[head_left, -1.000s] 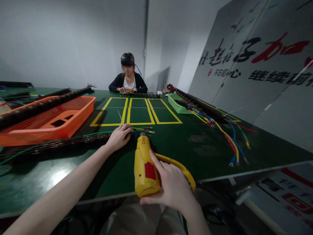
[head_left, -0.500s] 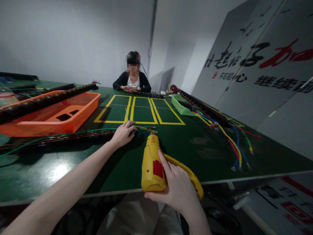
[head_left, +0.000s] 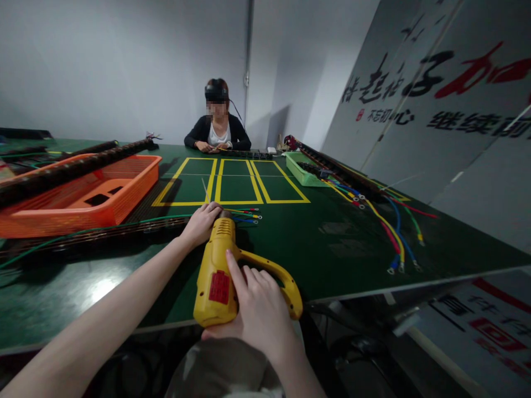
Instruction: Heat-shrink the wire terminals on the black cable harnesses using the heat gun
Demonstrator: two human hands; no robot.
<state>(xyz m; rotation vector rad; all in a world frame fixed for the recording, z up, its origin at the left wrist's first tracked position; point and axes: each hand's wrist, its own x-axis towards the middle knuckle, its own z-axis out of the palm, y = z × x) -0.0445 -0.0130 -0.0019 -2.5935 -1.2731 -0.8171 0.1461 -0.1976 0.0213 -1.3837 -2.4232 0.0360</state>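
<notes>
A yellow heat gun (head_left: 209,271) with a red label is gripped around its body by my right hand (head_left: 261,304), index finger laid along its side. Its metal nozzle points away from me and sits right beside my left hand (head_left: 202,222). That hand is closed over the end of a dark wire harness (head_left: 136,232) lying on the table. Beyond its fingers, several coloured wires (head_left: 244,216) with ring terminals stick out to the right. The nozzle overlaps part of these wires, and my left fingertips are partly hidden.
An orange basket (head_left: 143,182) with long dark harnesses across it stands left. To the right are a green basket (head_left: 305,174) and coloured cables (head_left: 394,237) with ring terminals. Yellow tape rectangles (head_left: 238,202) mark the green table. A person (head_left: 218,132) sits opposite.
My right hand has carried the heat gun leftward, so its nozzle has gone from near the ring terminals to beside my left fingers. The view has shifted slightly.
</notes>
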